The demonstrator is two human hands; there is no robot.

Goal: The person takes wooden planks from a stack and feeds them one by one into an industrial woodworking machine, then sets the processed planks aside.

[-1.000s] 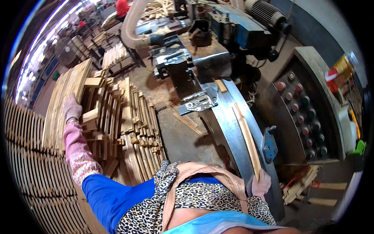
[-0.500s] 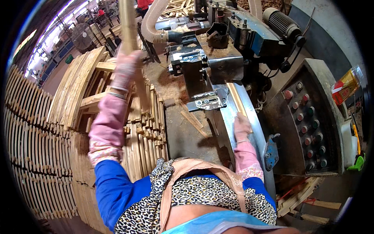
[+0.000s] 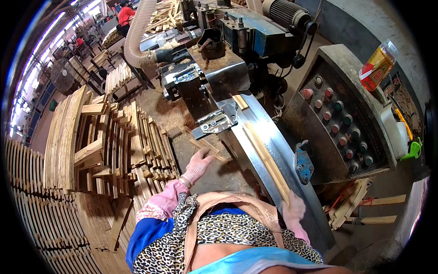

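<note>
A long pale wooden strip point(image 3: 267, 160) lies along the curved metal bed point(image 3: 292, 157) of a woodworking machine, blurred by motion. My right hand point(image 3: 294, 206) is closed around its near end. Beyond its far end, a shorter piece of wood point(image 3: 240, 102) shows at the machine's opening, the rest hidden under the metal hood point(image 3: 228, 80). My left hand point(image 3: 200, 165), in a pink knit glove, hovers left of the bed with nothing in it, thumb apart from loosely curled fingers. A metal guide bracket point(image 3: 216, 121) sits at the bed's left edge, ahead of that hand.
Stacked wooden strips point(image 3: 153, 141) and a pile of thicker boards point(image 3: 68, 137) stand at my left. On the right are a blue clamp block point(image 3: 303, 162) and a slanted button panel point(image 3: 340, 121). A ribbed hose point(image 3: 139, 36) runs to the machine. Far off is a person in red point(image 3: 125, 16).
My left hand has come down from its raised wooden strip and is now empty. My right hand has moved back toward me and holds a strip's near end. The view has swung right.
</note>
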